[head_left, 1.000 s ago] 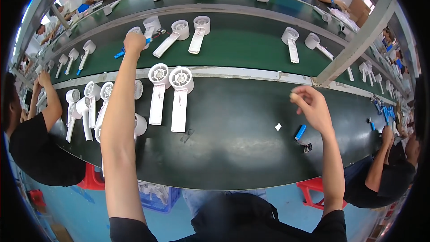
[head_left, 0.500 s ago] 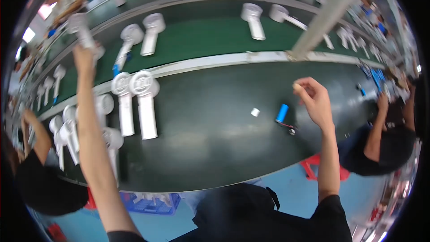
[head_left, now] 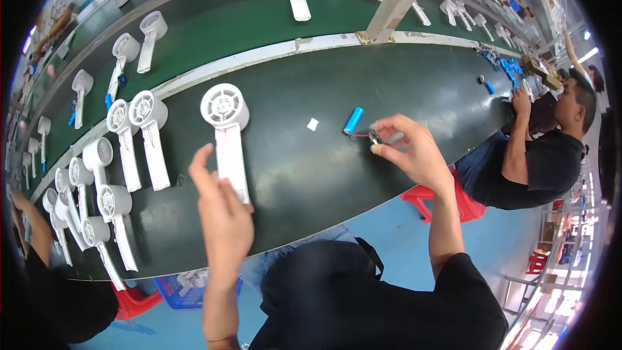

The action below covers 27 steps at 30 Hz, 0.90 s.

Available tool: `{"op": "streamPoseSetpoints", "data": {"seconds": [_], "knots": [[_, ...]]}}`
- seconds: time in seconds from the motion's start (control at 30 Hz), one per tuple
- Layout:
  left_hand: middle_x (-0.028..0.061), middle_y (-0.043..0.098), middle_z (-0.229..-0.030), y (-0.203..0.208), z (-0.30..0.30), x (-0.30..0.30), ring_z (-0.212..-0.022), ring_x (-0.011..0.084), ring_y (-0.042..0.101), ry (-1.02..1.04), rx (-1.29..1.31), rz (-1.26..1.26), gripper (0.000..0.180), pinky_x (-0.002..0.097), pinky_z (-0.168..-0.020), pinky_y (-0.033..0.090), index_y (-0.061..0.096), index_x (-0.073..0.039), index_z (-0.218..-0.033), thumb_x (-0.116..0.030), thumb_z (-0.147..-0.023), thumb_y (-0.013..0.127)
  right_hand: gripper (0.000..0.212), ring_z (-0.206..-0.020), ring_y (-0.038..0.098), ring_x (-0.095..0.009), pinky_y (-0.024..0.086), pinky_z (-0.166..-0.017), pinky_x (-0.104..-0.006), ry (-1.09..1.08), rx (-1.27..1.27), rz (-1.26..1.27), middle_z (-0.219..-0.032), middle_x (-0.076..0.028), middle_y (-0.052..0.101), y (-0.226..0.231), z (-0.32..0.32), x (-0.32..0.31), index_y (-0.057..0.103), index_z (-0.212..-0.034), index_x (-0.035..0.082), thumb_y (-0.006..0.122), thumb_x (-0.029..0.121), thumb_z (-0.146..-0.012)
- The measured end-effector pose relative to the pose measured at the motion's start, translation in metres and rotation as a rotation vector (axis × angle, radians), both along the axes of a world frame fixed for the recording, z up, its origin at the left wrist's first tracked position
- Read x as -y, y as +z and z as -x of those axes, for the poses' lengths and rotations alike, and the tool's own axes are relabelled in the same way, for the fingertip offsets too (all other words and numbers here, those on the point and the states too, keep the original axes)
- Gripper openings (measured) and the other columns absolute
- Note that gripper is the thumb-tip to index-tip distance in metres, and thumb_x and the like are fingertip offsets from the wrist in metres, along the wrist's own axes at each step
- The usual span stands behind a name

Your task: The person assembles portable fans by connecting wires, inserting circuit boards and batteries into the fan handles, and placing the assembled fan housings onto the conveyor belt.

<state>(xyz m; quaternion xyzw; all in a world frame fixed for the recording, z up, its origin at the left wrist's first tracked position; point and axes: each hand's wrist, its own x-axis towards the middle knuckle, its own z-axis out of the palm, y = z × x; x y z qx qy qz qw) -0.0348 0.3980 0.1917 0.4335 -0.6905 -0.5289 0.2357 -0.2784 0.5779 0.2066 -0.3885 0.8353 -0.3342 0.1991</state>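
A white handheld fan point(head_left: 232, 155) lies on the dark green table, its round head away from me. Beside the lower end of its handle is my left hand point(head_left: 223, 217), fingers stretched and apart; whether they touch the handle I cannot tell. My right hand point(head_left: 414, 152) pinches a small dark part point(head_left: 374, 136) between thumb and fingers. Thin red and dark wires run from that part to a blue cylindrical battery point(head_left: 354, 120) lying on the table. A small white square piece point(head_left: 313, 124) sits between fan and battery.
Several white fans point(head_left: 116, 201) lie at the left, and more rest on the green belt point(head_left: 214, 32) beyond a pale rail point(head_left: 259, 54). A metal post point(head_left: 398, 3) rises from the rail. A co-worker point(head_left: 544, 149) sits at the right; another person's arm point(head_left: 35, 227) shows at far left.
My left hand has come from the far-left belt area to the near table, where a fan now lies. My right hand has lowered and grasped the small wired part. The view has shifted.
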Motion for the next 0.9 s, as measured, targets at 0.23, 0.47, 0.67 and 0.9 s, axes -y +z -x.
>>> {"op": "streamPoseSetpoints", "data": {"seconds": [0.23, 0.47, 0.67, 0.9], "knots": [[0.0213, 0.056, -0.121, 0.004, -0.014, -0.018, -0.107, 0.0359, 0.056, -0.072, 0.217, 0.689, 0.039, 0.0438, -0.09, 0.046, 0.06, 0.0, -0.124, -0.008, -0.087, 0.069, 0.049, -0.08, 0.065, -0.012, 0.053, -0.077, -0.0268, 0.239, 0.222, 0.312, -0.097, -0.007, 0.071, 0.024, -0.022, 0.028, 0.059, -0.121, 0.001, 0.077, 0.001, -0.076], [0.0172, 0.062, -0.124, 0.022, -0.027, -0.002, -0.108, 0.0378, 0.061, -0.4, -0.248, 0.734, 0.048, 0.0426, -0.093, 0.049, 0.064, -0.001, -0.12, 0.003, -0.074, 0.075, 0.056, -0.083, 0.065, -0.011, 0.053, -0.076, -0.0268, 0.674, 0.56, 0.262, -0.098, -0.007, 0.07, 0.037, -0.07, 0.087, 0.054, -0.131, 0.004, 0.078, 0.005, -0.08], [0.0091, 0.066, -0.101, 0.016, -0.035, 0.025, -0.077, 0.011, 0.064, -0.101, -0.633, -0.098, 0.031, 0.0262, -0.07, 0.051, 0.058, 0.0, -0.116, 0.008, -0.087, 0.061, 0.02, -0.069, 0.056, -0.006, 0.047, -0.064, -0.0219, 0.364, 0.514, 0.254, -0.09, -0.002, 0.067, 0.007, -0.06, 0.113, 0.066, -0.111, 0.0, 0.065, 0.013, -0.095], [0.0062, 0.053, -0.07, -0.007, -0.012, 0.037, -0.05, 0.0165, 0.045, -0.322, -0.019, 0.739, 0.019, 0.0288, -0.047, 0.036, 0.071, -0.006, -0.098, -0.003, -0.079, 0.075, 0.013, -0.059, 0.05, -0.003, 0.041, -0.054, -0.0231, 0.392, 0.266, 0.278, -0.073, 0.002, 0.06, -0.015, -0.07, 0.121, 0.069, -0.101, 0.001, 0.068, 0.008, -0.09]]}}
